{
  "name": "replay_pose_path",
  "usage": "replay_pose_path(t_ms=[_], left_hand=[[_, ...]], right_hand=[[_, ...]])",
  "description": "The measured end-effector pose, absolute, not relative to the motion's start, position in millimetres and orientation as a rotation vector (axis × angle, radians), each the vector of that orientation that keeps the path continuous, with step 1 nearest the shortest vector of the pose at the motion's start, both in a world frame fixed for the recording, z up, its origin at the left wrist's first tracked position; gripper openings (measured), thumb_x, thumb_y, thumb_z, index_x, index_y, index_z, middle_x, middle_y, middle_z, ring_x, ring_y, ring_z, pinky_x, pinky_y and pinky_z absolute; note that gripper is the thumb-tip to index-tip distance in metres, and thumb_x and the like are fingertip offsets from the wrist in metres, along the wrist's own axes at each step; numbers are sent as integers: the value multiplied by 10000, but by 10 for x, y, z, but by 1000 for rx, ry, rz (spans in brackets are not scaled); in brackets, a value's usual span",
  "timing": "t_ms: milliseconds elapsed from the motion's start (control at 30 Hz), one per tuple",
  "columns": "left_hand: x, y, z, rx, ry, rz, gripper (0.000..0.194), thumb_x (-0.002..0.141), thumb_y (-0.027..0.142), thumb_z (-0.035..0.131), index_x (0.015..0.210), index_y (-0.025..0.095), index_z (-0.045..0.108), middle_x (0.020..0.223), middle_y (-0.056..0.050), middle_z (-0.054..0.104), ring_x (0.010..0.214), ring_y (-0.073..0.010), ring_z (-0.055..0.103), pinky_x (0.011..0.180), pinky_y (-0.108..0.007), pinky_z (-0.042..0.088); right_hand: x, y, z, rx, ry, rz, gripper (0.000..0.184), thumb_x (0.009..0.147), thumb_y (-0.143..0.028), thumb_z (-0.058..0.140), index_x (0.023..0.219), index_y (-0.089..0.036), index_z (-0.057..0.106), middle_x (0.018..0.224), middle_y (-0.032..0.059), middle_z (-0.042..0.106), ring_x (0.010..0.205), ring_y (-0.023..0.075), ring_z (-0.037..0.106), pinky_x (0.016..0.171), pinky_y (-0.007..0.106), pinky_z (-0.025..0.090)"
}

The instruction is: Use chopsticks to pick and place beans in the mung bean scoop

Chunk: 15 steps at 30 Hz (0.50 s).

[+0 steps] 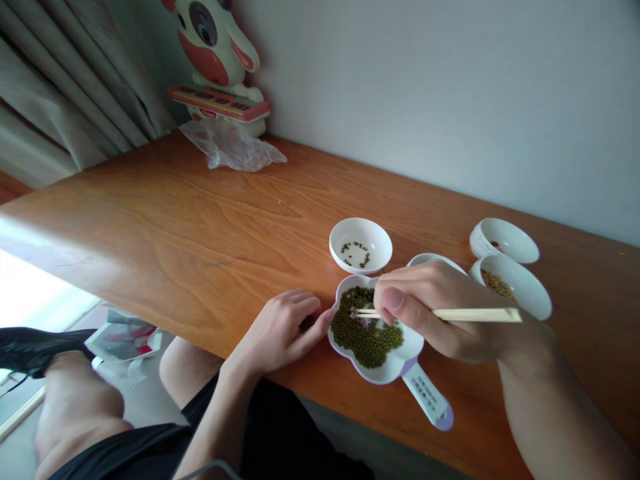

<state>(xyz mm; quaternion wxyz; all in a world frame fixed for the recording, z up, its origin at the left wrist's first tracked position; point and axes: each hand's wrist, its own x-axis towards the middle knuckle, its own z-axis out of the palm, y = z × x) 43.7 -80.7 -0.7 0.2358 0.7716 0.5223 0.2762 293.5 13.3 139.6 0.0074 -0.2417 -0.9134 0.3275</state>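
Note:
My right hand (pixel 440 307) is closed around a pair of light wooden chopsticks (pixel 475 315). Their tips are close together over the mung beans (pixel 370 343), with a dark bit at the ends that I cannot make out. The beans lie in a white, lilac-edged flower-shaped dish (pixel 387 379) with a short labelled handle (pixel 425 393). My left hand (pixel 283 330) rests on the table left of the dish, fingers loosely bent and thumb apart, one tip touching the rim. Just behind the dish stands a white bowl (pixel 361 267) with some scattered green beans.
Behind my right hand a white bowl (pixel 435 257) is mostly hidden. Farther right stand a bowl of tan grains (pixel 533 293) and a bowl with a few dark bits (pixel 515 241). A clear plastic bag (pixel 240 150) and a cow-shaped toy keyboard (pixel 220 100) sit at the back left.

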Motion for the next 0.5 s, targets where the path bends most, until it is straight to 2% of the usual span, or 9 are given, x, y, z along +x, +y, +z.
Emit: replay_pose_path(t_ms=[133,333,500], left_hand=[[440,-803,-5,2120,1433,752,431,1151,405,477,770,206,508,753,-5,586,687,-158,540,678,-312,395],[450,-802,17,2124,1428,738,441,1161,418,454,779,205,513,768,-12,590,692,-160,547,682,-307,400],[449,-812,21,2128,1431,736,441,1165,425,438,787,208,504,776,-13,586,693,-162,535,686,-311,395]], right_hand=[[2933,131,1426,-718,-2837,1033,573,1170,-531,247,826,-205,568,779,-11,609,719,138,533,750,331,361],[2939,149,1374,-657,-2816,1031,476,1161,-470,340,844,-214,586,769,-17,613,701,141,536,756,329,372],[2981,141,1441,-764,-2853,991,565,1163,-530,271,830,-209,595,775,11,658,721,162,569,773,351,377]])
